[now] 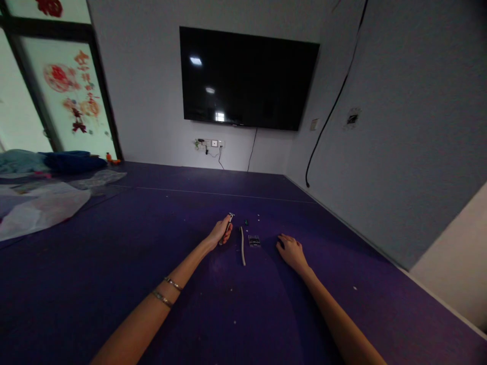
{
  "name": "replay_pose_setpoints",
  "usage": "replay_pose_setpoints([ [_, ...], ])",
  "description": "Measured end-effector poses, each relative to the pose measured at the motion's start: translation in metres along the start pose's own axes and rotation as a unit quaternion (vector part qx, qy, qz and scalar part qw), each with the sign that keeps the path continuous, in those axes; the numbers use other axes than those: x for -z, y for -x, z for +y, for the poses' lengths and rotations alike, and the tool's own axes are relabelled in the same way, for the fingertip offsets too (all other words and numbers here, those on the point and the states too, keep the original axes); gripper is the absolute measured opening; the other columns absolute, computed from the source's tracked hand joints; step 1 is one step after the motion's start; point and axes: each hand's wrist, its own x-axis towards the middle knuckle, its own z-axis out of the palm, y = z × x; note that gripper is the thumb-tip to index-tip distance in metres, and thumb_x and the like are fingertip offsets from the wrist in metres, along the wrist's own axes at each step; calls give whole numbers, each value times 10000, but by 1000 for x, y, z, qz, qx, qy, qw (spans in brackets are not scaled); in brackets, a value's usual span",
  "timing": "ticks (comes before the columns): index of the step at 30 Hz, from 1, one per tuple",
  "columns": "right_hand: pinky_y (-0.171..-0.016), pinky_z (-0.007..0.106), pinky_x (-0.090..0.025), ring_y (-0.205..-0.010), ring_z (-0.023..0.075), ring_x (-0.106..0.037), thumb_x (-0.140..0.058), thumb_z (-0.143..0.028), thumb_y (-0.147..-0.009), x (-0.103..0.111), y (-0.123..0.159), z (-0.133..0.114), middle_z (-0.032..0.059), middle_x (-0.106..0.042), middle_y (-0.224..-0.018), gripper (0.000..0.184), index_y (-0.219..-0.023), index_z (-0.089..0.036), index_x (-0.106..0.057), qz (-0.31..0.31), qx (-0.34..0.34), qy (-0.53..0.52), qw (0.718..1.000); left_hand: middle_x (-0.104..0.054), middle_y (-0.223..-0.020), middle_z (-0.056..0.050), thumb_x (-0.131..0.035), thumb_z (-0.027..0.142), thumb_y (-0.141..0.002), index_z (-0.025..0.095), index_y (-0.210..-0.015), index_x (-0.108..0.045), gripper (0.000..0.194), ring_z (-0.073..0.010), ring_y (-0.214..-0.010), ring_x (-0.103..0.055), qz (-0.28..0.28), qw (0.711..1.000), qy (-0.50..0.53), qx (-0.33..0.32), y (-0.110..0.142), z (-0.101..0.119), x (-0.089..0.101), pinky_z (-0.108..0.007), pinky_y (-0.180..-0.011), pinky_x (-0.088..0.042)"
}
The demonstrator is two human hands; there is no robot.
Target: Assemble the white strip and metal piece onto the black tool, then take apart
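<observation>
My left hand point(219, 234) is closed around the dark handle of a small razor-like tool point(230, 218). Its silvery T-shaped head points up and away from me. Just right of that hand, a pale, slightly curved stick-like piece point(242, 248) lies lengthwise on the purple surface point(243, 324). Beside it is a small flat dark item with light markings point(254, 241), too small to name. A little dark green object point(246, 222) lies behind them. My right hand point(290, 249) rests palm down on the surface to the right, fingers loosely bent and apart, apparently holding nothing.
White crumbs point(259, 218) dot the surface. Clear plastic sheeting point(49, 203) and blue fabric point(76, 160) lie at the left. A black cable point(327, 119) hangs down the right wall. A television point(247, 78) is mounted ahead, above wall sockets point(214, 143).
</observation>
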Motion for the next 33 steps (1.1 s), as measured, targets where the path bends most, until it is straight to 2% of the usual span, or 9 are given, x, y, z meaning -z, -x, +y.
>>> replay_pose_setpoints([
  [3,-986,421,-272,-1202,237,-419,-377,-305,-852,2,1,1,101,-515,-1282,402,-1179,-164,-562,-3,-3,-12,1000,-362,-418,71,-283,473,-835,178,-662,-465,388,-70,-300,-348,-19,1000,-3,-4,3,5,1,-181,-321,-287],
  [6,-972,403,-294,-1186,227,-439,-381,-293,-855,16,0,-5,105,-513,-1282,377,-1152,-169,-578,19,-11,-27,999,-403,-455,56,-296,353,-814,169,-704,-493,291,-82,-341,-397,-42,999,0,-20,1,9,5,-190,-344,-346],
  [10,-880,314,-371,-1063,205,-537,-386,-268,-857,45,1,-37,102,-603,-1139,314,-1043,-186,-625,69,5,-29,997,-415,-484,53,-328,287,-780,166,-741,-493,208,-87,-374,-429,-65,997,13,-40,-2,14,9,-193,-366,-385],
  [13,-690,260,-424,-814,187,-632,-383,-357,-865,57,5,-74,69,-678,-893,311,-958,-218,-645,-12,8,-38,999,-416,-498,54,-339,304,-787,165,-766,-487,204,-83,-380,-432,-74,996,20,-46,-1,18,6,-190,-372,-391],
  [17,-650,276,-438,-807,224,-647,-396,-492,-839,48,9,-116,86,-687,-863,396,-853,-214,-678,-114,42,-25,992,-422,-510,53,-344,323,-803,158,-788,-485,217,-76,-387,-430,-87,994,28,-53,4,22,0,-186,-386,-397],
  [19,-671,309,-454,-836,249,-646,-389,-519,-834,38,9,-128,119,-684,-897,441,-862,-191,-683,-135,49,-13,990,-437,-517,51,-353,336,-813,156,-802,-491,227,-78,-392,-442,-95,993,30,-58,7,24,-1,-191,-394,-403],
  [23,-714,354,-470,-880,281,-641,-385,-495,-837,21,6,-136,155,-679,-935,458,-923,-153,-677,-138,44,9,989,-550,-569,11,-426,378,-812,152,-852,-505,242,-104,-421,-513,-118,991,14,-55,13,29,-1,-220,-418,-421],
  [27,-726,353,-469,-878,275,-643,-392,-409,-843,15,5,-138,163,-678,-941,396,-930,-147,-675,-142,64,13,988,-663,-738,-83,-505,367,-792,134,-896,-513,256,-135,-492,-589,-132,990,-12,-50,19,34,0,-245,-465,-442],
  [33,-682,306,-457,-818,239,-650,-364,-409,-857,35,-5,-121,146,-687,-890,413,-880,-156,-690,-127,39,-13,991,-676,-873,-135,-588,342,-752,115,-928,-524,294,-161,-624,-644,-123,988,-54,-81,25,39,3,-252,-544,-459],
])
